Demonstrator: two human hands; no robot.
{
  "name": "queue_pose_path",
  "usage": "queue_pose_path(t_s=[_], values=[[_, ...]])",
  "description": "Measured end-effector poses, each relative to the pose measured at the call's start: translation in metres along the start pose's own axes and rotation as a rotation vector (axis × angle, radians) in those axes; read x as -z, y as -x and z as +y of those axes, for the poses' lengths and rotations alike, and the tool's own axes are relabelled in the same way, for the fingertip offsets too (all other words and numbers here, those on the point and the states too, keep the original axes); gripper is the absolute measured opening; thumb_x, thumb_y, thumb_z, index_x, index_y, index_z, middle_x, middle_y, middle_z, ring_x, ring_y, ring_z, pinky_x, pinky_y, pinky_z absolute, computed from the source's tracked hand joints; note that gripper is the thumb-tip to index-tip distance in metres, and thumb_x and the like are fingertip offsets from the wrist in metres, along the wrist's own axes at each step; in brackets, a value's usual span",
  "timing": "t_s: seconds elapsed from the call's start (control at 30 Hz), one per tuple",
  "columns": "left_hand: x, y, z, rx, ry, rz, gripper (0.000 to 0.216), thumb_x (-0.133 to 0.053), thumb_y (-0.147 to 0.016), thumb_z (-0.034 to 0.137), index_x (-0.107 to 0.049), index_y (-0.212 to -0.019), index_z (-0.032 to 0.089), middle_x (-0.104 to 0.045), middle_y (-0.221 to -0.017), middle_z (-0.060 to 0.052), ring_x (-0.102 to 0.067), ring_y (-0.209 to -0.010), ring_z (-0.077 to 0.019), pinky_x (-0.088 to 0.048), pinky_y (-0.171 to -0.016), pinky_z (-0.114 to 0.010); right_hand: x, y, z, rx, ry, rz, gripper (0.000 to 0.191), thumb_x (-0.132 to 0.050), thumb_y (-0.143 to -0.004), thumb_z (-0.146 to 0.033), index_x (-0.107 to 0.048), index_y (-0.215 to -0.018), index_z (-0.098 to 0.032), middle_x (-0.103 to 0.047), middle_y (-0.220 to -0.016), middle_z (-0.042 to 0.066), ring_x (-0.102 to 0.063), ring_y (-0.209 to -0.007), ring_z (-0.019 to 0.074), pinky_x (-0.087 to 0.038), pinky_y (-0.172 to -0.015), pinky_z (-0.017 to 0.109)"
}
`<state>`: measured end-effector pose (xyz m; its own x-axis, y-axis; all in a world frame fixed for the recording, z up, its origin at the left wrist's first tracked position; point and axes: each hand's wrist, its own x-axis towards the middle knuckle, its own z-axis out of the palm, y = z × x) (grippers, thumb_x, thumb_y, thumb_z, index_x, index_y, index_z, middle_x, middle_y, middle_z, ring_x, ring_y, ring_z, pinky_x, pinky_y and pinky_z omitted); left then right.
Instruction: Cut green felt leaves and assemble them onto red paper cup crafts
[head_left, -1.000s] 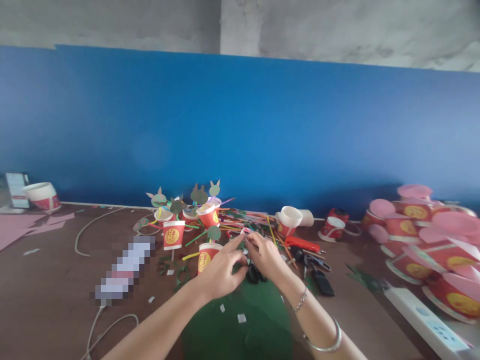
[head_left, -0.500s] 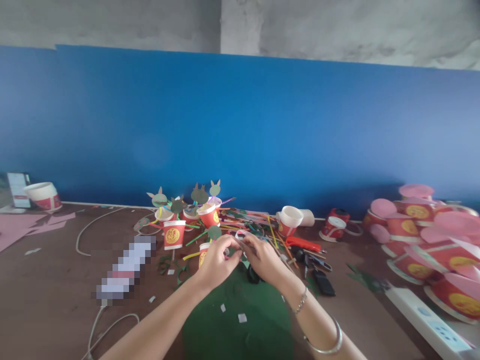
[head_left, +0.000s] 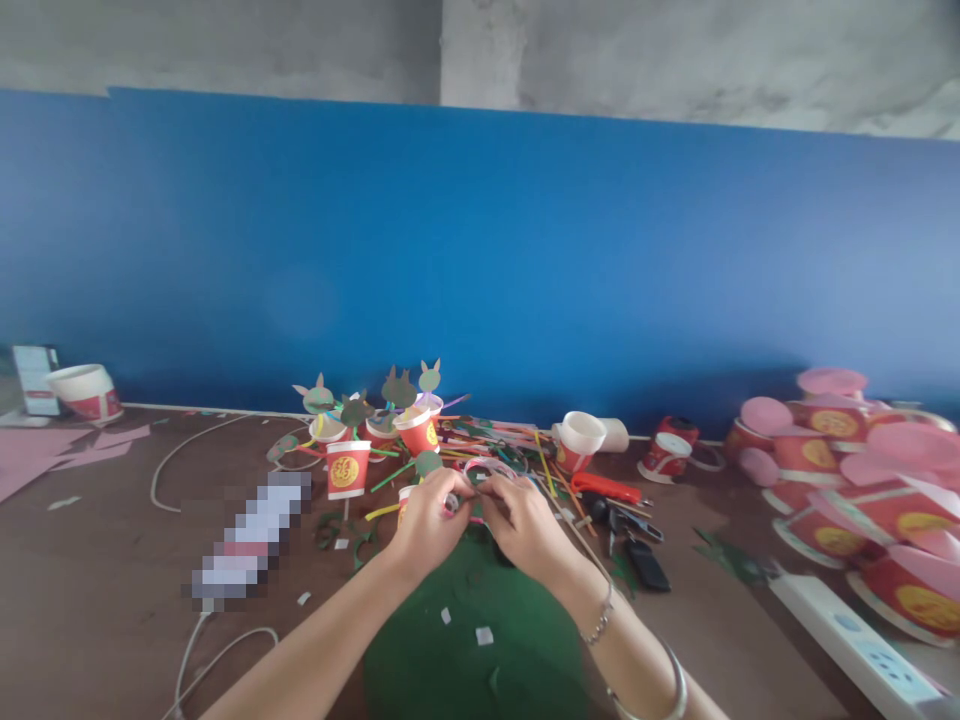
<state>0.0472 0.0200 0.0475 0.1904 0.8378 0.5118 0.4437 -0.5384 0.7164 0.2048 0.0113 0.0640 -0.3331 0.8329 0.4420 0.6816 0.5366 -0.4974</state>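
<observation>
Hands: left hand [head_left: 429, 520] and right hand [head_left: 529, 525], fingertips pinched tight on pink strip [head_left: 484, 467] looped between them. Strip held just above far edge of green sheet [head_left: 480, 650], red cups [head_left: 346, 470] close behind.

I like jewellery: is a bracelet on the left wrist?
No, the bracelet sits by the right hand; the left hand has a bare wrist.
</observation>
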Motion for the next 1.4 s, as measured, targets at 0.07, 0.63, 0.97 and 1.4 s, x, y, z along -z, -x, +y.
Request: queue_pose_path(t_s=[0.07, 0.63, 0.97, 1.4], values=[[0.002, 0.001, 0.002, -0.058, -0.005, 0.012, 0.014, -0.05, -0.071, 0.007, -0.054, -0.071, 0.02, -0.065, -0.081, -0.004, -0.06, -0.08, -0.0178, -0.047, -0.074, -0.03, 0.001, 0.0, -0.002, -0.02, -0.038, 0.01, 0.016, -0.047, -0.083, -0.017, -0.062, -0.083, -0.02, -0.065, -0.073, 0.003, -0.057, -0.072, 0.018, -0.039, -0.07, 0.029], [0.013, 0.001, 0.016, -0.131, 0.375, 0.143, 0.008, -0.055, -0.077, 0.015, -0.052, -0.073, 0.02, -0.061, -0.081, -0.005, -0.059, -0.078, -0.0161, -0.048, -0.071, -0.029, -0.012, -0.006, 0.014, -0.29, -0.352, 0.064, 0.015, -0.047, -0.078, -0.027, -0.055, -0.07, -0.017, -0.052, -0.055, -0.002, -0.045, -0.052, 0.0113, -0.032, -0.051, 0.021], [0.014, -0.016, 0.009, 0.488, 0.796, -0.008, 0.029, -0.067, -0.07, 0.036, -0.048, -0.061, 0.016, -0.068, -0.074, -0.006, -0.062, -0.074, -0.016, -0.045, -0.068, -0.028, -0.008, -0.005, 0.053, -0.364, 0.458, -0.061, 0.015, -0.051, -0.075, -0.014, -0.066, -0.074, -0.014, -0.065, -0.09, 0.015, -0.058, -0.091, 0.0256, -0.039, -0.079, 0.033], [0.005, -0.012, 0.012, 0.596, 0.944, -0.009, 0.031, -0.076, -0.06, 0.033, -0.051, -0.053, 0.015, -0.067, -0.066, -0.002, -0.061, -0.066, -0.0131, -0.044, -0.066, -0.026, -0.014, -0.007, 0.006, -0.476, -0.901, 0.058, 0.022, -0.063, -0.071, -0.036, -0.057, -0.065, -0.015, -0.055, -0.062, -0.002, -0.046, -0.062, 0.0109, -0.035, -0.061, 0.023]])
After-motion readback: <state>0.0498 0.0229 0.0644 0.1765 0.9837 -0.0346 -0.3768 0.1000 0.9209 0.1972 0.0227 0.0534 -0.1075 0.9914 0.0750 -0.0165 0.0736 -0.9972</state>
